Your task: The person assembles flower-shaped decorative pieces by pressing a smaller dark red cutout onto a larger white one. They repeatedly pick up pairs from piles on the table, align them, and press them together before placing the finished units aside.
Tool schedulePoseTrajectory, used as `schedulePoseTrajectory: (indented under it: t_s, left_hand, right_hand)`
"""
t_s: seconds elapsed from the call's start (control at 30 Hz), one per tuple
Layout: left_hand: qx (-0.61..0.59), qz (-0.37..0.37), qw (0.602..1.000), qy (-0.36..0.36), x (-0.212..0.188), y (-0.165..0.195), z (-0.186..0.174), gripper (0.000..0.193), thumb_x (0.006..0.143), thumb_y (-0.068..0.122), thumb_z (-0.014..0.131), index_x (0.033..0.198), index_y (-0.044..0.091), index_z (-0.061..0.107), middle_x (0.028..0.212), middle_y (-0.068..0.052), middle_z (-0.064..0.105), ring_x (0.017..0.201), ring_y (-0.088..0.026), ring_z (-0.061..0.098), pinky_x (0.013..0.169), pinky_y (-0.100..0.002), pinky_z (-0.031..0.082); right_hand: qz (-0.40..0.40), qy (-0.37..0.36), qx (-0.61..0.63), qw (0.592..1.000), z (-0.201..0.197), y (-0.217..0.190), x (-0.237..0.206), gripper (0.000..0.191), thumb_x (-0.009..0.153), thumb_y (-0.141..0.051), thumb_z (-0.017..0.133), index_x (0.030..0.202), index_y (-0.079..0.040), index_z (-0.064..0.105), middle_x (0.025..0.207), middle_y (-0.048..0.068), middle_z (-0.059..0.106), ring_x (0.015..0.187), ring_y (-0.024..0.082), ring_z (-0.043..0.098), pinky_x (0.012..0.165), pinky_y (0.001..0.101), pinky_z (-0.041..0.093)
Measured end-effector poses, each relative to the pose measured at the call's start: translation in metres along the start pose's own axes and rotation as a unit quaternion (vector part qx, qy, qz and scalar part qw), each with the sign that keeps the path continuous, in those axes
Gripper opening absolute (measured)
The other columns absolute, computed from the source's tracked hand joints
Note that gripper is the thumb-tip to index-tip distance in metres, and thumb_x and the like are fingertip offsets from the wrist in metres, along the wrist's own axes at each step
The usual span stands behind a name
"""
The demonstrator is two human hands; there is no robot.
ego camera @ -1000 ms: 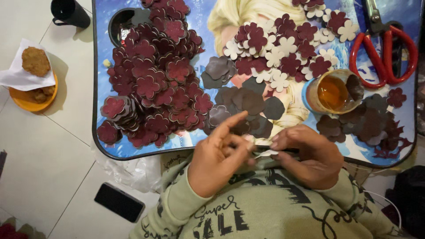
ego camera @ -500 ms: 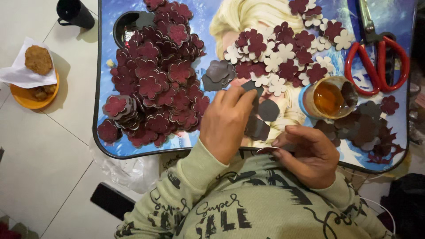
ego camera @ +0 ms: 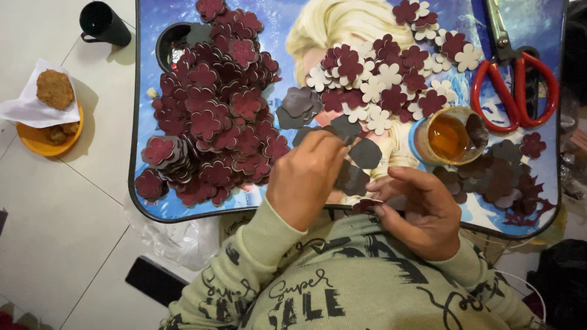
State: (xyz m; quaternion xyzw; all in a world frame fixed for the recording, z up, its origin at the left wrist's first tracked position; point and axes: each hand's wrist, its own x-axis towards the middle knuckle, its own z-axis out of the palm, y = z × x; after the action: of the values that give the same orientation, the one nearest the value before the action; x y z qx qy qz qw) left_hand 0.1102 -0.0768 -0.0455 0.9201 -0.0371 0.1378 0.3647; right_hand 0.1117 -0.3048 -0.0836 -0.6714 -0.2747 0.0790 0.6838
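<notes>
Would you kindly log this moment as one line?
left hand: reaching onto dark petal pieces | right hand: holding maroon piece | tray table: maroon flower cutouts

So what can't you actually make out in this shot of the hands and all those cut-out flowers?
- Head view: the left hand reaches onto the grey petal pieces; its own back hides whether the fingertips pinch one.
- What the right hand holds: only a dark red sliver shows beneath curled fingers.
- The scissors: blade tips cut off by the top edge.
- The tray: its near rim is hidden by the sleeves.
</notes>
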Motion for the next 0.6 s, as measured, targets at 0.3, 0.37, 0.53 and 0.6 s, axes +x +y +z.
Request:
schedulePoseTrajectory:
  t_s: [0.3, 0.37, 0.53, 0.6]
  left_hand:
    - [-0.097, 0.003, 0.995, 0.035, 0.005, -0.017, -0.01, 0.009, 0.095, 0.009, 0.073, 0.1, 0.004, 0.069, 0.096, -0.013, 0.069, 0.086, -0.033, 0.069, 0.075, -0.04, 0.056]
    - [-0.121, -0.005, 0.992, 0.016, 0.005, -0.019, -0.01, 0.009, 0.093, 0.009, 0.074, 0.1, 0.004, 0.07, 0.094, -0.013, 0.068, 0.086, -0.031, 0.07, 0.075, -0.039, 0.056]
    - [-0.144, -0.008, 0.99, 0.006, 0.007, -0.024, -0.009, 0.01, 0.091, 0.011, 0.076, 0.097, 0.004, 0.073, 0.092, -0.011, 0.069, 0.085, -0.028, 0.07, 0.076, -0.038, 0.055]
    - [-0.146, -0.007, 0.989, -0.003, 0.01, -0.027, -0.01, 0.01, 0.09, 0.012, 0.077, 0.096, 0.004, 0.074, 0.092, -0.01, 0.069, 0.084, -0.028, 0.07, 0.075, -0.038, 0.055]
  right_hand:
    - [-0.003, -0.048, -0.14, 0.989, 0.019, -0.019, 0.041, 0.064, 0.088, 0.013, 0.065, 0.147, 0.0, 0.043, 0.12, 0.012, 0.067, 0.102, 0.015, 0.064, 0.086, 0.0252, 0.056]
    - [-0.018, -0.06, -0.174, 0.983, 0.022, -0.023, 0.048, 0.064, 0.087, 0.012, 0.066, 0.146, 0.0, 0.043, 0.125, 0.014, 0.07, 0.091, 0.012, 0.064, 0.081, 0.0242, 0.056]
    - [-0.066, -0.084, -0.226, 0.968, 0.027, -0.03, 0.053, 0.068, 0.085, 0.011, 0.068, 0.147, -0.003, 0.044, 0.112, 0.011, 0.071, 0.085, 0.012, 0.066, 0.082, 0.0274, 0.058]
    - [-0.062, -0.091, -0.223, 0.969, 0.028, -0.03, 0.054, 0.069, 0.085, 0.01, 0.068, 0.148, -0.002, 0.043, 0.099, 0.007, 0.068, 0.095, 0.015, 0.072, 0.082, 0.0269, 0.059]
